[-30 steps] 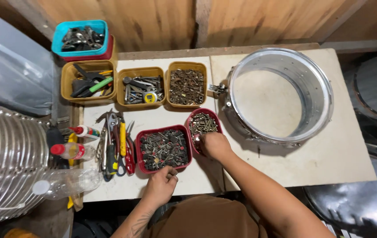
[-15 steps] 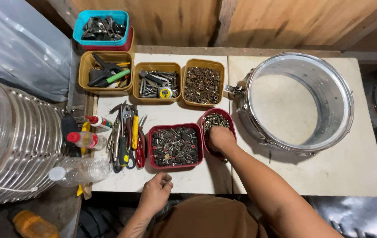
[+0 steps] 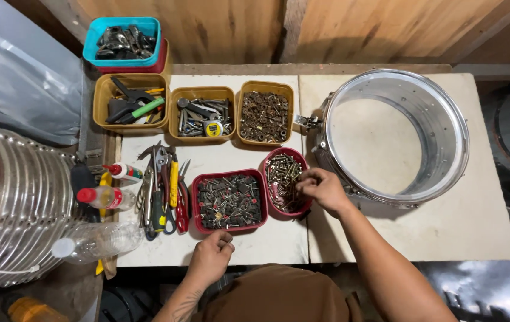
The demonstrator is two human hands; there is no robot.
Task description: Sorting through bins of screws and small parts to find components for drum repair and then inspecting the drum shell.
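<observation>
My right hand (image 3: 322, 189) is in the narrow red tray (image 3: 285, 182) of screws, fingers curled, pinching among them. Left hand (image 3: 210, 257) rests loosely closed at the table (image 3: 255, 244) edge, just below the square red tray (image 3: 229, 201). Drum shell (image 3: 395, 136) sits right beside the right hand.

I count three yellow trays (image 3: 130, 128) in a row along the table's (image 3: 481, 226) far edge, and one blue tray (image 3: 122, 56) past the far-left corner, sitting on a red one. Two red tubs nearer me: one square tub (image 3: 229, 225), one round tub (image 3: 288, 156). One metal drum shell (image 3: 395, 137) at the right side. Two hands in view, one left hand (image 3: 210, 257), one right hand (image 3: 320, 188). By the left edge, two small red-capped bottles (image 3: 103, 197) and one clear bottle (image 3: 97, 240) lying down.
</observation>
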